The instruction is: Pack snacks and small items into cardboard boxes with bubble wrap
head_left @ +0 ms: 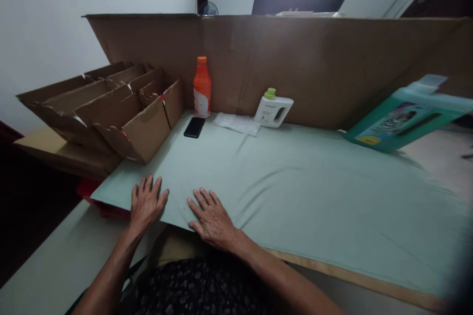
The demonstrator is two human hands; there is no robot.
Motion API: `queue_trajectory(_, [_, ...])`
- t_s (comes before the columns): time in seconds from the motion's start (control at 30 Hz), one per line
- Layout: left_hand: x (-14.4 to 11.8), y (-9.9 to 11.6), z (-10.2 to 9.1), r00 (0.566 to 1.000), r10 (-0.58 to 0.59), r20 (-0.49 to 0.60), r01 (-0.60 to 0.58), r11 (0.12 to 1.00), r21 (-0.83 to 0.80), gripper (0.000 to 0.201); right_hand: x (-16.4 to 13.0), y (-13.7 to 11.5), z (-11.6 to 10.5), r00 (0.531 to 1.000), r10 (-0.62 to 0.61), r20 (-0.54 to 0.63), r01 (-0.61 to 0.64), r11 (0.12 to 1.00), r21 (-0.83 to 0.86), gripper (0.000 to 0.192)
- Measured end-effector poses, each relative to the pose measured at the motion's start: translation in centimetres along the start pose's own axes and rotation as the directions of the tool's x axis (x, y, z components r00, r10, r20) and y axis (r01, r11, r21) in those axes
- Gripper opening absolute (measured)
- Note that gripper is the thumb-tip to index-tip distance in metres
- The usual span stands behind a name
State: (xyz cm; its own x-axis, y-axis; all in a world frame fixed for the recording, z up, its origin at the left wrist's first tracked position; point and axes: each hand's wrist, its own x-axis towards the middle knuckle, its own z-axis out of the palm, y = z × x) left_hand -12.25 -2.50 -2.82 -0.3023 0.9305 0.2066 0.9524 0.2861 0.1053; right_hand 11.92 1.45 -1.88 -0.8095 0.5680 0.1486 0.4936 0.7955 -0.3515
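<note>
My left hand (147, 202) lies flat on the pale green tabletop (295, 192), near its front left corner, fingers stretched out. A little to the right, my right hand (210, 216) also rests palm down by the front edge, fingers spread. Neither hand holds anything. Beyond them a black phone (194, 127) lies flat, with an orange bottle (202, 89) upright just behind it. A clear plastic bag (236, 123) is spread beside a white jug with a green cap (273, 109).
Cardboard boxes with open compartments (148, 130) stand along the left side. A tall cardboard panel (295, 69) closes off the back. At the right stands a large green jug (402, 118) with a handle, appearing tilted in this view.
</note>
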Motion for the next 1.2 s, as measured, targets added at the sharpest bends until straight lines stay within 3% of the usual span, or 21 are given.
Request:
queue_trajectory(0.27, [0.1, 0.3, -0.9, 0.999, -0.040, 0.028, 0.040, 0.999, -0.005, 0.056, -2.8, -0.6, -1.5, 0.999, 0.002, 0.033, -0.005, 0.996, 0.093, 0.053])
queue_trajectory(0.4, [0.2, 0.1, -1.2, 0.998, -0.047, 0.042, 0.047, 0.999, -0.001, 0.057, -2.6, 3.0, -4.0, 0.999, 0.030, 0.026, -0.034, 0.980, 0.198, 0.037])
queue_trajectory(0.5, [0.2, 0.0, -1.2, 0.998, -0.043, 0.048, 0.043, 0.999, -0.002, 0.058, -2.9, 6.4, -5.6, 0.988, 0.152, -0.031, -0.146, 0.977, 0.154, 0.038])
queue_trajectory(0.6, [0.1, 0.1, -1.3, 0.998, -0.043, 0.049, 0.044, 0.999, -0.011, 0.057, -3.8, 7.9, -5.9, 0.966, 0.251, -0.066, -0.247, 0.967, 0.067, 0.039])
queue_trajectory(0.9, [-0.2, 1.0, -2.1, 0.997, -0.061, 0.057, 0.062, 0.998, -0.009, 0.056, -5.3, 5.9, -3.3, 0.952, 0.281, -0.121, -0.298, 0.941, -0.162, 0.048])
queue_trajectory(1.1, [-1.7, 5.2, -1.8, 0.980, 0.153, 0.127, -0.145, 0.987, -0.070, 0.056, -6.1, 4.5, -2.7, 0.944, 0.302, -0.133, -0.328, 0.903, -0.277, 0.050])
queue_trajectory(1.2, [-2.2, 6.1, -1.6, 0.967, 0.204, 0.153, -0.192, 0.977, -0.094, 0.055, -6.7, 4.0, -2.5, 0.945, 0.295, -0.139, -0.325, 0.888, -0.325, 0.050])
